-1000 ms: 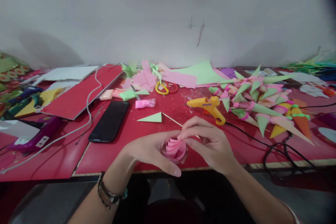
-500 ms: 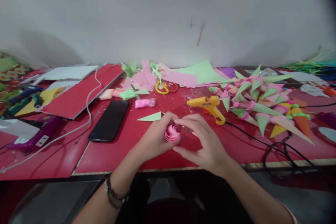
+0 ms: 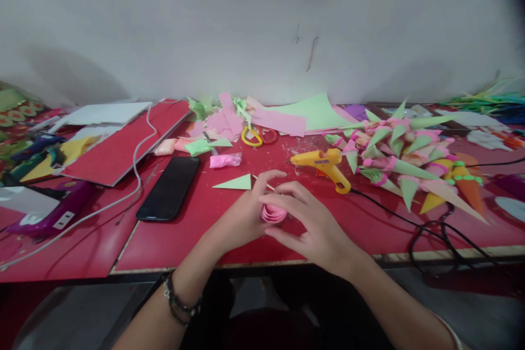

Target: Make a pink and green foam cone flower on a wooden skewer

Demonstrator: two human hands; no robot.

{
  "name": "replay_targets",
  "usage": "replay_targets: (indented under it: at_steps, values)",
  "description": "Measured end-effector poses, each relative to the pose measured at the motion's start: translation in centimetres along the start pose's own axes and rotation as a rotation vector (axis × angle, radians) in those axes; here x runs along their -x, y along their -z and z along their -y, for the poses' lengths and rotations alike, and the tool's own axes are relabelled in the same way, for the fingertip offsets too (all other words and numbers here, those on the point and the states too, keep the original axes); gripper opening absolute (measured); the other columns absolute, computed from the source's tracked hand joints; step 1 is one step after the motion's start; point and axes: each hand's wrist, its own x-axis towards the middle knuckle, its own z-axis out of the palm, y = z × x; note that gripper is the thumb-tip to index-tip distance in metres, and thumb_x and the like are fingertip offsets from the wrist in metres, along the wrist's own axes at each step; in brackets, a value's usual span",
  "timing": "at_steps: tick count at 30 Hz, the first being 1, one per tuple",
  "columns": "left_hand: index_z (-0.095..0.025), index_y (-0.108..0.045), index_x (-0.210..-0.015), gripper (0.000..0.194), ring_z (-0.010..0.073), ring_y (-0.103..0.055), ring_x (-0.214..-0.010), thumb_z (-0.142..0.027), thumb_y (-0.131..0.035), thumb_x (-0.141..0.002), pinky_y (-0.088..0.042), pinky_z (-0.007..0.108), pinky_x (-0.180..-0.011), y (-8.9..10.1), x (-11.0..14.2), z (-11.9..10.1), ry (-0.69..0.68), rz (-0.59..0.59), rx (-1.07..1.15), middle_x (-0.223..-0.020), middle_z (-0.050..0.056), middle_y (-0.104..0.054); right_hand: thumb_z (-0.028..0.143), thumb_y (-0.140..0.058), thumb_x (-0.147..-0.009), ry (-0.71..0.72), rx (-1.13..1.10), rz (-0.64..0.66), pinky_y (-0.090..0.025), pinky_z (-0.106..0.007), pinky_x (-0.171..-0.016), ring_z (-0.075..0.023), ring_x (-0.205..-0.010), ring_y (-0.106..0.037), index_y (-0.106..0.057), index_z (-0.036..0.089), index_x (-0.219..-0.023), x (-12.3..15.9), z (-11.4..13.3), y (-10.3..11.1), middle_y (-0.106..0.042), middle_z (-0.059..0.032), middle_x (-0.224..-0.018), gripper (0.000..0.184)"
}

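Observation:
A small pink rolled paper flower (image 3: 273, 212) sits between both of my hands, just above the red table (image 3: 184, 229). My left hand (image 3: 244, 213) cups it from the left with fingers curled round it. From the right, my right hand (image 3: 309, 224) pinches its upper edge with thumb and forefinger. A thin wooden stick (image 3: 262, 182) lies behind my fingers, partly hidden. A yellow glue gun (image 3: 324, 165) rests just beyond my right hand.
A black phone (image 3: 169, 188) lies left of my hands, a green paper triangle (image 3: 235, 182) nearer. Scissors (image 3: 256, 135) and paper scraps (image 3: 229, 120) lie further back. A heap of paper cones (image 3: 406, 158) fills the right. Black cable (image 3: 430, 229) loops at the front right edge.
Both hands moved forward over the table with the pink flower. The loose coil of a second ago is now wound tighter and smaller.

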Motion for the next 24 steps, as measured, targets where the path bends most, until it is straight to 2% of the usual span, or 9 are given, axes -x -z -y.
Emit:
replay_targets:
  at_steps: [3, 6, 8, 10, 12, 14, 17, 20, 24]
  values:
    - [-0.022, -0.026, -0.123, 0.066, 0.0203, -0.043, -0.112, -0.010, -0.057, -0.067, -0.038, 0.031, -0.090, 0.5, 0.0, -0.3, 0.042, 0.132, 0.124, -0.125, 0.010, -0.039, 0.023, -0.055, -0.078, -0.019, -0.088, 0.091, -0.046, -0.031, -0.084, -0.0174, -0.099, -0.051, -0.051, 0.026, -0.113, 0.0, 0.0, 0.5, -0.049, -0.0062, -0.110, 0.035]
    - [-0.020, -0.025, -0.126, 0.073, 0.0219, -0.038, -0.117, -0.016, -0.064, -0.064, -0.035, 0.032, -0.094, 1.0, 0.1, -0.3, 0.074, 0.261, 0.169, -0.128, 0.011, -0.037, 0.021, -0.057, -0.077, -0.014, -0.181, 0.180, -0.043, -0.029, -0.088, -0.0163, -0.102, -0.050, -0.053, 0.026, -0.111, -0.1, 0.0, 1.0, -0.052, -0.0049, -0.109, 0.034]
    - [-0.018, -0.030, -0.122, 0.069, 0.0211, -0.044, -0.109, -0.014, -0.064, -0.062, -0.040, 0.030, -0.087, 1.2, 0.2, -0.2, 0.103, 0.349, 0.168, -0.119, 0.009, -0.044, 0.020, -0.057, -0.078, 0.000, -0.235, 0.222, -0.042, -0.029, -0.088, -0.0158, -0.101, -0.050, -0.056, 0.025, -0.108, -0.2, 0.1, 1.2, -0.053, -0.0047, -0.104, 0.031]
    - [-0.017, -0.037, -0.114, 0.061, 0.0177, -0.051, -0.091, -0.010, -0.062, -0.059, -0.044, 0.026, -0.072, 1.4, 0.2, -0.2, 0.156, 0.433, 0.164, -0.102, 0.005, -0.050, 0.016, -0.056, -0.077, -0.001, -0.273, 0.258, -0.042, -0.029, -0.088, -0.0154, -0.100, -0.049, -0.057, 0.024, -0.107, -0.2, 0.2, 1.4, -0.052, -0.0048, -0.103, 0.031]
    - [-0.016, -0.040, -0.107, 0.054, 0.0133, -0.051, -0.076, -0.008, -0.060, -0.058, -0.043, 0.022, -0.059, 1.5, 0.2, -0.1, 0.209, 0.493, 0.181, -0.090, 0.001, -0.049, 0.012, -0.055, -0.077, -0.016, -0.284, 0.296, -0.042, -0.027, -0.087, -0.0146, -0.099, -0.050, -0.055, 0.023, -0.110, -0.2, 0.4, 1.3, -0.051, -0.0047, -0.103, 0.036]
    - [-0.016, -0.042, -0.104, 0.050, 0.0117, -0.050, -0.074, -0.008, -0.059, -0.058, -0.042, 0.021, -0.059, 1.6, 0.2, -0.1, 0.215, 0.522, 0.229, -0.088, 0.000, -0.049, 0.010, -0.054, -0.076, -0.030, -0.267, 0.329, -0.043, -0.026, -0.085, -0.0138, -0.096, -0.051, -0.054, 0.024, -0.113, -0.1, 0.6, 1.2, -0.050, -0.0045, -0.103, 0.040]
    - [-0.016, -0.045, -0.098, 0.043, 0.0125, -0.051, -0.080, -0.008, -0.059, -0.058, -0.044, 0.021, -0.066, 1.7, 0.2, 0.0, 0.175, 0.560, 0.318, -0.091, 0.001, -0.050, 0.013, -0.055, -0.077, -0.033, -0.233, 0.343, -0.045, -0.023, -0.080, -0.0129, -0.090, -0.052, -0.056, 0.027, -0.110, 0.0, 0.8, 0.9, -0.050, -0.0034, -0.099, 0.036]
    - [-0.016, -0.045, -0.100, 0.044, 0.0128, -0.051, -0.081, -0.009, -0.060, -0.059, -0.044, 0.021, -0.066, 1.8, 0.2, -0.1, 0.160, 0.558, 0.356, -0.092, 0.001, -0.051, 0.015, -0.055, -0.077, -0.033, -0.248, 0.294, -0.045, -0.022, -0.078, -0.0121, -0.089, -0.052, -0.059, 0.025, -0.102, 0.0, 0.9, 0.7, -0.051, -0.0025, -0.096, 0.027]
    - [-0.016, -0.045, -0.105, 0.045, 0.0149, -0.052, -0.087, -0.014, -0.061, -0.062, -0.045, 0.025, -0.071, 2.0, 0.2, -0.6, 0.154, 0.496, 0.316, -0.097, 0.003, -0.052, 0.017, -0.054, -0.079, 0.001, -0.277, 0.181, -0.045, -0.023, -0.079, -0.0129, -0.091, -0.053, -0.060, 0.024, -0.098, -0.1, 0.8, 0.4, -0.053, -0.0030, -0.096, 0.021]
